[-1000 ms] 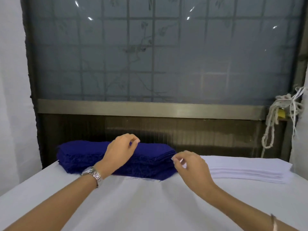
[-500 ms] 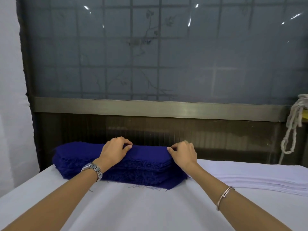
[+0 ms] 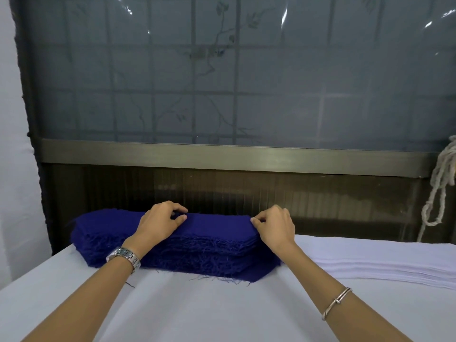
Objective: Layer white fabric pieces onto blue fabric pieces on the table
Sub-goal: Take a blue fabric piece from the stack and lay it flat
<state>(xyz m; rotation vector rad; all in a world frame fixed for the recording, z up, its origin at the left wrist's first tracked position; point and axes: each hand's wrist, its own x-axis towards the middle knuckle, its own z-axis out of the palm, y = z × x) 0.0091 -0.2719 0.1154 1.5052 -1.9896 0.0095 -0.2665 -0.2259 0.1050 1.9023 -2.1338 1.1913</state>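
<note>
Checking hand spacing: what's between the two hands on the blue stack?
Head view: only the bare top of the blue stack lies between the left hand and right hand. No white piece there.

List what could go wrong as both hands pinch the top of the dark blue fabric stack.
1. The left hand and right hand may lift several pieces off the frayed dark blue fabric stack instead of one.
2. Its loose threads could snag and drag lower pieces askew.
3. Blue threads could end up on the flat white fabric pile beside it.
</note>
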